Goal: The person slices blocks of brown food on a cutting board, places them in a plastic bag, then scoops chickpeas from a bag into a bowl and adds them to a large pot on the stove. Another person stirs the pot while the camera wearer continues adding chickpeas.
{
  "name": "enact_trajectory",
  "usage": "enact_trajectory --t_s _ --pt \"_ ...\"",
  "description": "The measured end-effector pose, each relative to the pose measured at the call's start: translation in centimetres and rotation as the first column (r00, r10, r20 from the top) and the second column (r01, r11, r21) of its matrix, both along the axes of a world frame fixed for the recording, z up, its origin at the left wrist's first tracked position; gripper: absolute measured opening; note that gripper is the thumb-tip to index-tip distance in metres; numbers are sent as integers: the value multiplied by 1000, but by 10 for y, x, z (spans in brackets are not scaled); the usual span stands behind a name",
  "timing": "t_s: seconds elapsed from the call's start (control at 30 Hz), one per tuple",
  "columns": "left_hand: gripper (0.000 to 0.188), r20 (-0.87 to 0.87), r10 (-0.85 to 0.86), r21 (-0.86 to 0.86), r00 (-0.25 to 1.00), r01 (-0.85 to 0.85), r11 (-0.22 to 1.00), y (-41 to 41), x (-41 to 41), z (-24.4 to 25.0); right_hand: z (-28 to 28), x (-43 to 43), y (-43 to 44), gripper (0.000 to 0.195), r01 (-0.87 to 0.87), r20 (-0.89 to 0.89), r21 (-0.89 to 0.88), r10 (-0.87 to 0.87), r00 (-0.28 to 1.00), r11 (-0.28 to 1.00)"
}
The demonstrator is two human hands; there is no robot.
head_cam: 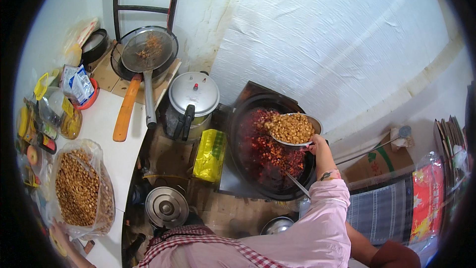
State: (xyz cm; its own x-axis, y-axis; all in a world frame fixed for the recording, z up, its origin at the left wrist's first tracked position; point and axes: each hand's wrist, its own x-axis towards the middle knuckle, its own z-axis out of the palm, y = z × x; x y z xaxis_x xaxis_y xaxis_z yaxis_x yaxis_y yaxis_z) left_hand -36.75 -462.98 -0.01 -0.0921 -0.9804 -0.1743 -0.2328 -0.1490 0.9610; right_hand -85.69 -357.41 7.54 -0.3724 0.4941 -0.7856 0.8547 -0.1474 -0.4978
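Note:
My right hand (315, 144) grips the rim of a metal bowl (318, 123) full of brown, diced or nut-like pieces (293, 128). The bowl is tilted over a large dark wok (238, 163), and pieces lie at its left lip. Dark red oil with red and orange bits (266, 152) fills the wok. A metal utensil handle (297, 185) sticks out at the wok's lower right. At the lower left, my left hand (59, 230) is beside a clear plastic bag (106, 208) of similar brown pieces; whether it grasps the bag is unclear.
A pressure cooker (195, 96) and a yellow package (209, 156) stand left of the wok. Strainers (148, 50) lie on cardboard at the back left. Jars and bottles (70, 123) crowd the white counter (122, 171). A lidded pot (167, 207) is near my body; another person's arm (360, 245) shows at lower right.

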Motion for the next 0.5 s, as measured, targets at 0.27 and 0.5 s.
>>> enact_trajectory --t_s 0.27,0.5 --pt "59 291 -25 102 956 -6 995 -19 39 -16 57 -19 -59 28 -395 154 553 376 914 734" --pt "66 143 -6 115 990 -10 993 -34 61 -8 112 -8 -138 24 -566 534 818 503 679 -104"
